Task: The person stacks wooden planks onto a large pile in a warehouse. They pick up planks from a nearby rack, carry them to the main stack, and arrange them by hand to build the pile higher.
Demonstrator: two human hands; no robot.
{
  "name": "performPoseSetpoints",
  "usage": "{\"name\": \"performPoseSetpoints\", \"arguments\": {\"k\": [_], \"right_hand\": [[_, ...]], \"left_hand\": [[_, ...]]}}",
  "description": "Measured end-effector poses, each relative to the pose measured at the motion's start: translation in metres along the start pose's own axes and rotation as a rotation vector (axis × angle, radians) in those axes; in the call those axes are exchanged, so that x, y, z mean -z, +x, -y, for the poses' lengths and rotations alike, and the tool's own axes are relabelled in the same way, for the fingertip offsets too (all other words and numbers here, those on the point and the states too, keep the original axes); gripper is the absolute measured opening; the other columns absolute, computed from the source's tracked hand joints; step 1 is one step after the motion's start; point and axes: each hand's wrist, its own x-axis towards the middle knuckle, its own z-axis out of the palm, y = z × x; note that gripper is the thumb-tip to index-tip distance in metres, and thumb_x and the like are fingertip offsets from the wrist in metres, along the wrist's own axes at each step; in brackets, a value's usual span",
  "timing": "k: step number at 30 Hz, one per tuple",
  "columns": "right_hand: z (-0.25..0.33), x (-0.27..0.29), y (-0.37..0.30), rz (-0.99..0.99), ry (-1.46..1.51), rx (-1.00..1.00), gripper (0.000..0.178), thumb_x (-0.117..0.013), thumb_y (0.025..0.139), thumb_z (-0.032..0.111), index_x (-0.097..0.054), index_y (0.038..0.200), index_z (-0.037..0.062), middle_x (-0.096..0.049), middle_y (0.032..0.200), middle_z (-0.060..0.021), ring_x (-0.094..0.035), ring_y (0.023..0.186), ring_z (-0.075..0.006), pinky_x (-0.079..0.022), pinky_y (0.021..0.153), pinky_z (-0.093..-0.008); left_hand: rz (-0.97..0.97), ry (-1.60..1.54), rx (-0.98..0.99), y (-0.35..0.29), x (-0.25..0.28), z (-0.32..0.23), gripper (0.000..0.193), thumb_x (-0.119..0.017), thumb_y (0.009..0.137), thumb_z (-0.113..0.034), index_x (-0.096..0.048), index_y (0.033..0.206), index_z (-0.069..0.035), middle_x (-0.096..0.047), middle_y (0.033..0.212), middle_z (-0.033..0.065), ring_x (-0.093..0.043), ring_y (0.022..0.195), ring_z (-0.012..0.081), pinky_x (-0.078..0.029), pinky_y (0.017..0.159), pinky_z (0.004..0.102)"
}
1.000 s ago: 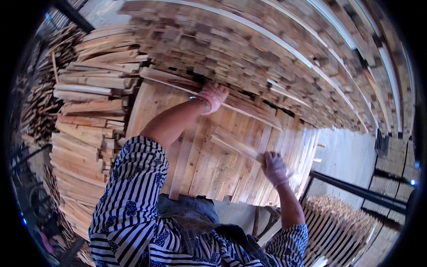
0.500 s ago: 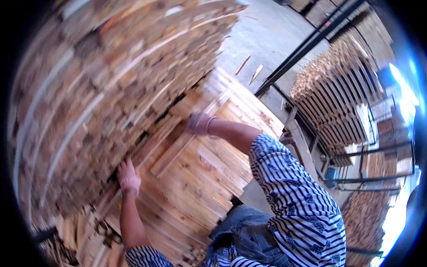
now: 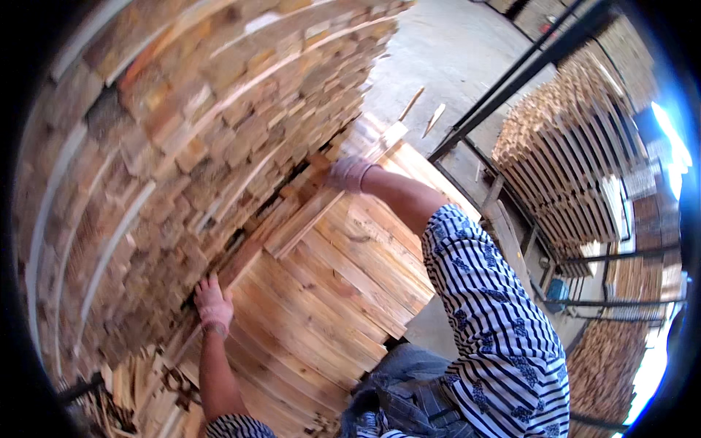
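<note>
Pale planks (image 3: 314, 299) lie side by side in front of me, forming a broad wooden surface. A narrow wooden strip (image 3: 303, 225) lies across them, close to the tall lumber stack (image 3: 168, 175) on my left. My right hand (image 3: 352, 175), in a pale glove and somewhat blurred, is closed over this strip towards its far end. Beside the stack, my gloved left hand (image 3: 213, 305) rests at the near end of another strip (image 3: 244, 259) along the planks' left edge. Its fingers are stretched out and the thumb stands apart.
Dark metal rails (image 3: 504, 91) run along the right, with slatted wood stacks (image 3: 562, 168) behind them. Two loose sticks (image 3: 434, 120) lie on the concrete floor (image 3: 423, 51) ahead. Scrap wood pieces (image 3: 135, 387) are heaped at the lower left.
My right hand and the narrow strip have shifted away from me and closer to the lumber stack. My left hand stays at about the same place. The view has turned slightly.
</note>
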Motion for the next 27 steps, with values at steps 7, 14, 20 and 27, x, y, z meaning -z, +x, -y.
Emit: {"name": "performPoseSetpoints", "arguments": {"k": [7,14,20,27], "right_hand": [[-0.004,0.002,0.013,0.109,-0.317,0.198,0.035,-0.059,0.088,0.013,-0.061,0.123,0.0119,-0.07,0.099,-0.0227,-0.069,0.092,-0.0407,-0.056,0.078,-0.0507],[0.023,0.028,-0.017,0.085,-0.196,0.226,0.052,-0.06,0.084,0.001,-0.058,0.135,0.0084,-0.066,0.126,-0.0207,-0.06,0.12,-0.0356,-0.047,0.101,-0.0424],[0.072,-0.031,-0.089,-0.292,-0.346,0.356,0.079,-0.069,0.085,0.024,-0.032,0.153,0.0046,-0.037,0.154,-0.021,-0.033,0.143,-0.0416,-0.031,0.117,-0.0484],[0.278,-0.165,-0.272,0.173,0.354,1.118,0.068,-0.07,0.088,0.018,-0.04,0.147,0.0013,-0.052,0.139,-0.0206,-0.047,0.133,-0.0353,-0.036,0.113,-0.0439]], "left_hand": [[-0.031,0.049,0.102,-0.004,0.02,-0.013,0.064,-0.065,0.09,-0.03,-0.04,0.145,-0.009,-0.051,0.135,0.0189,-0.045,0.128,0.0389,-0.034,0.108,0.0533],[-0.039,-0.255,0.261,-0.148,-0.004,-0.114,0.073,-0.05,0.098,-0.048,-0.027,0.156,-0.01,-0.038,0.152,0.0242,-0.037,0.141,0.0397,-0.028,0.115,0.0558],[-0.215,-0.825,0.677,-0.409,-0.054,-0.229,0.047,-0.063,0.087,-0.03,-0.055,0.129,-0.009,-0.053,0.135,0.0183,-0.049,0.128,0.0375,-0.04,0.108,0.047],[-0.577,-1.405,1.702,-0.565,-0.037,-0.228,0.051,-0.061,0.092,-0.03,-0.054,0.137,-0.005,-0.062,0.13,0.019,-0.058,0.124,0.0331,-0.044,0.106,0.0371]]}}
